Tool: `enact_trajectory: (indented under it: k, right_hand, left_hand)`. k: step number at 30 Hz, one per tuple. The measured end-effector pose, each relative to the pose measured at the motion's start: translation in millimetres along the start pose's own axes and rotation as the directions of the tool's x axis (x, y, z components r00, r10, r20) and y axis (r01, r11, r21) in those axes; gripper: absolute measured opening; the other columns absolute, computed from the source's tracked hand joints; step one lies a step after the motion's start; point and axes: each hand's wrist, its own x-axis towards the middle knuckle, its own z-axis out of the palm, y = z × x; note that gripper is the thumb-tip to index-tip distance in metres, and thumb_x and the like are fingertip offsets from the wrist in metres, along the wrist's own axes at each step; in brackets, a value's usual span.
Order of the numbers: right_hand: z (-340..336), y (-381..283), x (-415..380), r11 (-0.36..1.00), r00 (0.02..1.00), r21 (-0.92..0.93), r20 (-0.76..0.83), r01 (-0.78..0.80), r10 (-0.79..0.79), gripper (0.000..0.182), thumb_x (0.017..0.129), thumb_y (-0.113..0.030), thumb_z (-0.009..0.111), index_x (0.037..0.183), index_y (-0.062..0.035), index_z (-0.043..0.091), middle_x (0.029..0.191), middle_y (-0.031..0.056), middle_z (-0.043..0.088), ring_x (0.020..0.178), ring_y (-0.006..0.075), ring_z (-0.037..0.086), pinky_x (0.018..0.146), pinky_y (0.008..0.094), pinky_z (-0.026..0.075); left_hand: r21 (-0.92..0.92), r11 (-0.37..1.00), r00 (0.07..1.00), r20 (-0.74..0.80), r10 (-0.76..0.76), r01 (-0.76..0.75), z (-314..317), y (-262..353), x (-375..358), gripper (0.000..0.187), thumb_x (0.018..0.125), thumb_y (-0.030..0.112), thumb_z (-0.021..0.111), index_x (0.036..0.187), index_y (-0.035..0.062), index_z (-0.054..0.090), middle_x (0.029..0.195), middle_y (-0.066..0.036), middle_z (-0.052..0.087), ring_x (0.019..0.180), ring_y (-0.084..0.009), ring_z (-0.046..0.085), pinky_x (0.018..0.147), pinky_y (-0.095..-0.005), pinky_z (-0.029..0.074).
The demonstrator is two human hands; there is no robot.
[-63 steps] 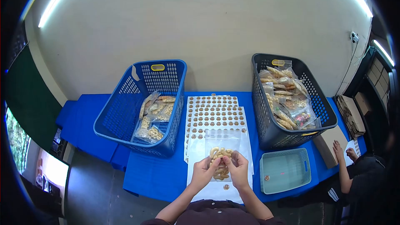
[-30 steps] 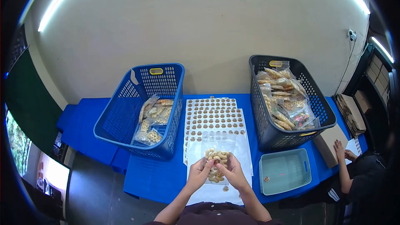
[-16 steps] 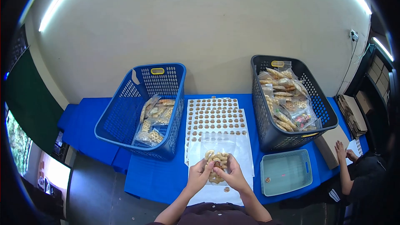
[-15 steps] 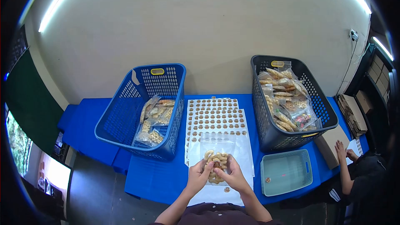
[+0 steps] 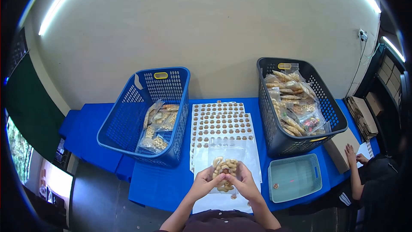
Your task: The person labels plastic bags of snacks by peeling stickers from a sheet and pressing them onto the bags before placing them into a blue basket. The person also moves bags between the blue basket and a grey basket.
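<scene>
Both hands [image 5: 204,184], fingers pinching a clear plastic snack bag [image 5: 227,162], had shifted thumbs to six o'clock on its round brown sticker [image 5: 225,170], seemingly smoothing it.

Sticker [image 5: 225,171] on bag [image 5: 229,148]: print appearing illegibly small.
Sheet [image 5: 212,205], tabletop's [image 5: 159,184] near edge: left hand [image 5: 203,184] and right hand [image 5: 244,182] covering part.

Glossy clear plastic bag [image 5: 227,150], matt paper sheets [image 5: 251,159]

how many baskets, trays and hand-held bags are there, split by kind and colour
Blue perforated plastic basket: 1
Dark grey perforated plastic basket: 1
Pale green shallow plastic tray: 1
Clear plastic bag of pale curled pieces, held: 1
Total: 4
</scene>
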Motion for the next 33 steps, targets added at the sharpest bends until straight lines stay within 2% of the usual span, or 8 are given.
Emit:
enact_trajectory:
  k: [3,7,9,12,16,28,31,33]
  right_hand:
    - [-7,-2,-1,0.998,0.997,0.045,0.059,-0.046,0.043,0.037,0.083,-0.005,0.053,0.116,0.0039,0.039,0.108,0.0097,0.051,0.099,0.013,0.049,0.085,0.0264,0.039]
    - [-7,0,-1,0.996,0.999,0.084,0.03,-0.041,0.039,0.03,0.083,-0.007,0.055,0.109,0.0033,0.045,0.103,0.0086,0.054,0.093,0.0112,0.052,0.078,0.0245,0.042]
    - [-6,0,1,1.0,0.999,0.009,-0.03,-0.015,0.016,0.027,0.081,-0.009,0.057,0.104,0.0035,0.049,0.098,0.008,0.056,0.09,0.0106,0.052,0.075,0.0237,0.043]
    - [6,-2,3,0.998,0.99,-0.055,-0.136,0.027,-0.035,0.023,0.08,-0.009,0.06,0.098,0.0032,0.053,0.092,0.0069,0.059,0.084,0.0107,0.055,0.073,0.0233,0.044]
    - [8,4,5,0.993,0.975,-0.095,-0.204,0.072,-0.09,0.02,0.08,-0.01,0.061,0.094,0.0031,0.055,0.088,0.007,0.06,0.08,0.0106,0.057,0.069,0.0226,0.046]
    - [-9,6,6,0.997,0.995,-0.003,-0.067,-0.079,0.079,0.022,0.083,-0.011,0.057,0.1,0.0032,0.054,0.092,0.0067,0.059,0.084,0.01,0.055,0.075,0.0239,0.044]
    - [-3,-3,8,0.999,0.993,0.007,-0.109,-0.048,0.048,0.025,0.08,-0.013,0.061,0.098,0.0023,0.053,0.088,0.0066,0.058,0.082,0.0103,0.055,0.072,0.0239,0.044]
    - [0,-3,6,0.992,0.996,-0.122,-0.087,0.026,-0.037,0.029,0.077,-0.013,0.063,0.099,0.0021,0.053,0.091,0.0077,0.057,0.086,0.0116,0.054,0.074,0.025,0.044]
  left_hand:
    - [0.085,0.996,0.999,0.04,-0.023,0.019,-5,4,-2,0.028,0.082,0.016,0.059,0.103,-0.0023,0.053,0.089,-0.005,0.06,0.077,-0.0056,0.055,0.065,-0.0192,0.045]
    - [-0.062,0.997,0.997,-0.059,0.052,-0.056,2,-8,1,0.026,0.082,0.018,0.059,0.099,-0.0022,0.055,0.081,-0.003,0.059,0.069,-0.0028,0.052,0.056,-0.0175,0.041]
    - [-0.107,0.992,0.991,-0.123,0.059,-0.072,9,1,0,0.025,0.083,0.019,0.059,0.097,-0.0022,0.056,0.077,-0.002,0.059,0.065,-0.0024,0.051,0.052,-0.0173,0.039]
    - [0.079,0.996,0.998,-0.06,0.035,-0.03,5,4,0,0.033,0.085,0.019,0.056,0.108,-0.0041,0.051,0.093,-0.008,0.06,0.08,-0.0092,0.057,0.068,-0.0221,0.047]
    - [0.085,0.996,0.992,-0.125,0.021,-0.011,10,8,3,0.03,0.085,0.02,0.056,0.101,-0.005,0.055,0.086,-0.008,0.062,0.076,-0.0091,0.058,0.065,-0.0213,0.048]
    - [0.124,0.992,0.988,-0.149,0.05,-0.032,3,-15,4,0.026,0.084,0.023,0.057,0.085,-0.0028,0.058,0.066,0.0,0.057,0.061,-0.0022,0.049,0.051,-0.0169,0.039]
    - [0.025,0.995,0.981,-0.165,0.098,-0.095,5,-25,9,0.026,0.084,0.025,0.058,0.081,-0.0011,0.058,0.063,0.002,0.053,0.058,-0.0012,0.045,0.048,-0.0173,0.035]
    - [-0.015,0.989,0.977,-0.155,0.146,-0.15,9,-15,6,0.027,0.084,0.026,0.058,0.078,-0.0001,0.057,0.062,0.003,0.051,0.057,-0.001,0.042,0.047,-0.0178,0.034]
